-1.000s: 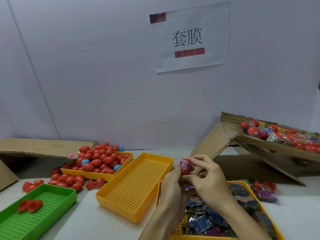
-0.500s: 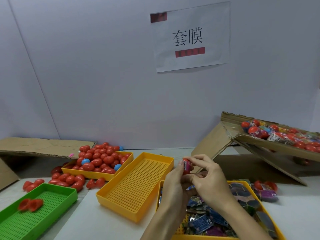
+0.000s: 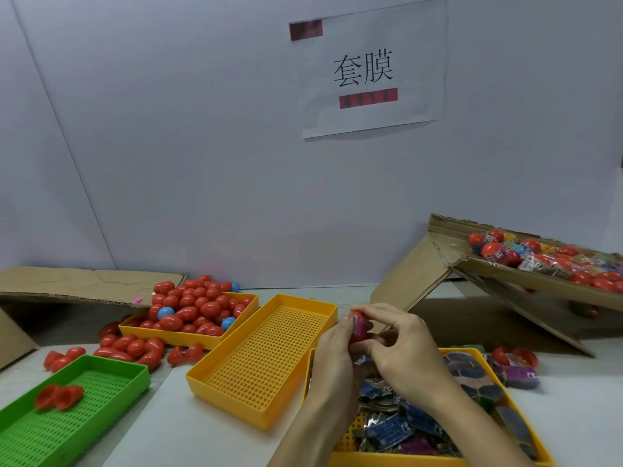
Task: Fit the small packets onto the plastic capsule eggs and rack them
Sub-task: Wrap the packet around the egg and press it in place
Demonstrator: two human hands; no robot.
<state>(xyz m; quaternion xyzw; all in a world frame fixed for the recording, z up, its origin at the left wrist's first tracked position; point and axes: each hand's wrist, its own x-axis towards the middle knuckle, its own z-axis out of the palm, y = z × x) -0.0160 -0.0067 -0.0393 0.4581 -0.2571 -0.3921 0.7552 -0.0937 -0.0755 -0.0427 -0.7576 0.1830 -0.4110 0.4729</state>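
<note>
A red capsule egg [image 3: 358, 326] wears a pink sleeve. The heaped yellow tray [image 3: 188, 333] holds red eggs [image 3: 199, 306] with a few light blue ones [image 3: 166, 312] among them. The middle tray [image 3: 266, 358] is yellow with a grid of small holes; the green tray [image 3: 67, 423] has the same perforated pattern. Packets [image 3: 397, 426] in the near yellow tray [image 3: 526, 433] are blue, purple and silver. The cardboard ramp [image 3: 546, 288] is brown, carrying red eggs in multicoloured printed wraps. The white wall sign [image 3: 371, 69] bears black characters and two dark red bars.
</note>
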